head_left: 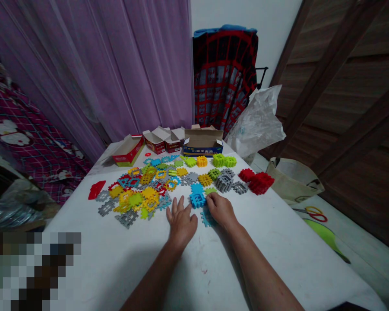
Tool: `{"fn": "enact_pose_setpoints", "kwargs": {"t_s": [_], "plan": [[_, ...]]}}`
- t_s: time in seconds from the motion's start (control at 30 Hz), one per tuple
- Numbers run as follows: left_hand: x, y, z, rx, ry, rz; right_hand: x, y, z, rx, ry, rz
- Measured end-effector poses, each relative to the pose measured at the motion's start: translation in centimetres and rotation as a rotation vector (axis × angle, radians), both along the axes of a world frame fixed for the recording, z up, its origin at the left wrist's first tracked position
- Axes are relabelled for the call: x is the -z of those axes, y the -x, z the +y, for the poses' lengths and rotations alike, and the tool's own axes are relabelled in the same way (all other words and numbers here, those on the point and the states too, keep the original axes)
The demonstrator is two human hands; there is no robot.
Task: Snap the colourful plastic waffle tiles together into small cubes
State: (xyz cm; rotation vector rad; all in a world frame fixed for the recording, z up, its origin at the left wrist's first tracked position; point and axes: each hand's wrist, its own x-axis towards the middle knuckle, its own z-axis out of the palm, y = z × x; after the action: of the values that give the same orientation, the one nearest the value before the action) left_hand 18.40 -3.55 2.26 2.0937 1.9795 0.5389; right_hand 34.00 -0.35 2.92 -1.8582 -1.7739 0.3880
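My left hand [181, 220] lies flat on the white table [149, 268], fingers stretched out toward a blue waffle block assembly [197, 199] and holding nothing. My right hand [220, 208] rests beside it, fingers curled down over a flat teal piece [205, 219] on the table, touching the blue block's right side. A scatter of yellow, grey, blue and green interlocking pieces [142, 194] spreads beyond my hands. Stacked groups stand further back: red [258, 181], grey [225, 181], green [224, 160].
Several opened cardboard boxes [202, 141] line the table's far edge. A loose red piece [96, 189] lies at the left. A plastic bag [259, 123] and a draped chair [225, 73] stand behind. Scissors [314, 213] lie on the floor at right.
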Motion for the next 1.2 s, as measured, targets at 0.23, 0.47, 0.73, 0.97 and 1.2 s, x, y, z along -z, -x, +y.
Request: {"fn": "enact_pose_setpoints", "kwargs": {"t_s": [0.23, 0.47, 0.73, 0.97, 1.2], "plan": [[0.5, 0.5, 0.2, -0.042, -0.001, -0.022, 0.3, 0.6, 0.5, -0.008, 0.014, 0.126], [0.5, 1.1, 0.4, -0.05, -0.026, -0.032, -0.2, 1.3, 0.9, -0.037, 0.029, 0.171], [0.1, 1.1, 0.6, -0.049, 0.009, -0.058, -0.3, 0.7, 1.4, -0.052, 0.053, 0.193], [0.6, 2.3, 0.4, 0.01, 0.057, -0.061, -2.6, -3.1, -1.0, -0.163, 0.235, 0.078], [1.1, 2.7, 0.3, 0.045, 0.034, -0.127, -3.9, -3.2, -4.1, -0.375, 0.348, -0.242]]}}
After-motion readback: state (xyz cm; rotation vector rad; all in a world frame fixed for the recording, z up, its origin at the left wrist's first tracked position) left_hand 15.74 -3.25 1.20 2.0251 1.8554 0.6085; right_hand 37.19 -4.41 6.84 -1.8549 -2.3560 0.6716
